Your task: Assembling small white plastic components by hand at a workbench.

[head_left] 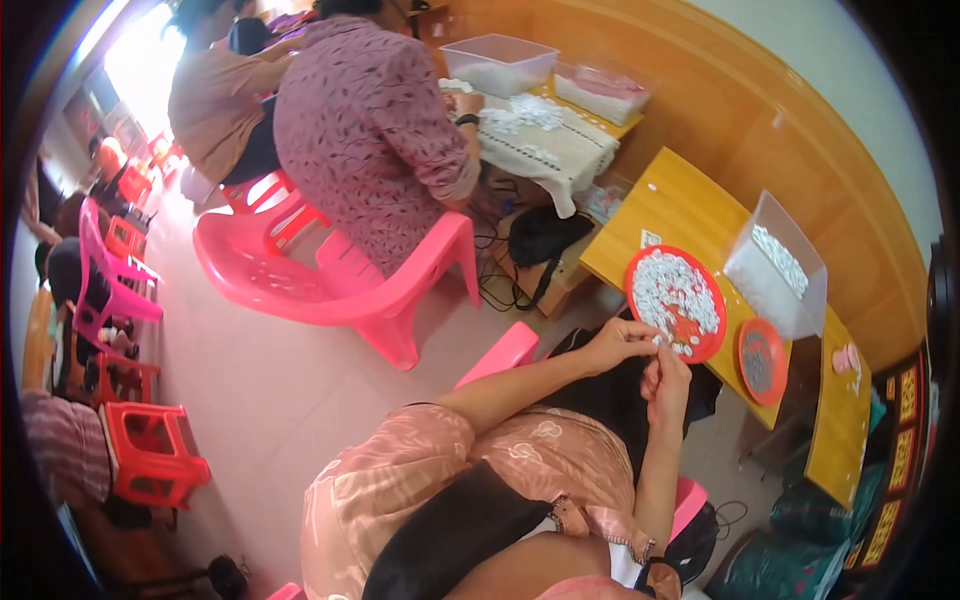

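My left hand (618,345) and my right hand (664,384) meet at the near rim of a round red tray (633,290). The fingertips of both are pinched together around a small white piece (657,340), too small to make out its kind. Many similar small white pieces (668,285) lie spread in the tray, with a bare red patch near its middle. To the right of it, a smaller orange-red dish (780,378) holds small grey pieces (757,362).
Behind the dishes stands a clear plastic bin (765,300) of white pieces on the yellow table (690,190). A pink chair (300,285) is to my left; a person in a patterned shirt (370,120) works at a cloth-covered table (570,150). Dark green bags (780,560) lie at lower right.
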The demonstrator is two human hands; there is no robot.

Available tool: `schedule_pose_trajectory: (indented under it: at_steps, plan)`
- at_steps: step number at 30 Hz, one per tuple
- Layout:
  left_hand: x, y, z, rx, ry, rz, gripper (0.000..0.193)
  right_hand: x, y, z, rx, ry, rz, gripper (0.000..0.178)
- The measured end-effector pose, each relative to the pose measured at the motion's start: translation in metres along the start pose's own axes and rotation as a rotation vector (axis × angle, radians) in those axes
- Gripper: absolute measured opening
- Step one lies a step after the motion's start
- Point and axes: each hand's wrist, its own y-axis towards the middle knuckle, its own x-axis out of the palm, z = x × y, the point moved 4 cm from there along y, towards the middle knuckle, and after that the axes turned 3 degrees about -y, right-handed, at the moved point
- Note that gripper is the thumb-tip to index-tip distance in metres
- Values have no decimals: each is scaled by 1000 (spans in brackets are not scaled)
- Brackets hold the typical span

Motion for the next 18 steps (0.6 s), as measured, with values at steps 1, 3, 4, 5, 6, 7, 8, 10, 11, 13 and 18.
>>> schedule_pose_trajectory:
  at_steps: [1, 3, 4, 5, 6, 7, 8, 10, 11, 13, 18]
  plan:
    - [-2, -1, -3, -9, -2, -14, 24, -2, 2, 6, 39, 22, -2, 25]
    - [-4, -4, -11, -27, 4, -12, 23, -4, 2, 15, 107, 39, 7, 25]
    - [-5, -6, -14, -34, 21, -24, 23, -6, 2, 19, 110, 36, -3, 25]
    - [-7, -7, -16, -32, 24, -14, 23, -9, 3, 24, 123, 37, -4, 25]
    - [-8, -9, -20, -59, 20, -28, 24, -11, 4, 29, 137, 38, -4, 24]
    - [-8, -10, -24, -90, 15, -46, 24, -15, 5, 34, 148, 40, -8, 24]
    - [-9, -12, -28, -94, 18, -40, 24, -16, 8, 38, 155, 43, -12, 24]
    - [-11, -13, -40, -127, -74, 4, 27, -21, 11, 44, 193, 61, 3, 24]
    - [-11, -13, -46, -136, -74, 4, 27, -23, 12, 46, 200, 66, 7, 24]
    - [-6, -14, -59, -138, -73, -5, 27, -28, 12, 48, 203, 49, 26, 25]
    - [-23, -22, -92, -489, -235, 190, 27, -22, 15, 45, 222, 54, 36, 27]
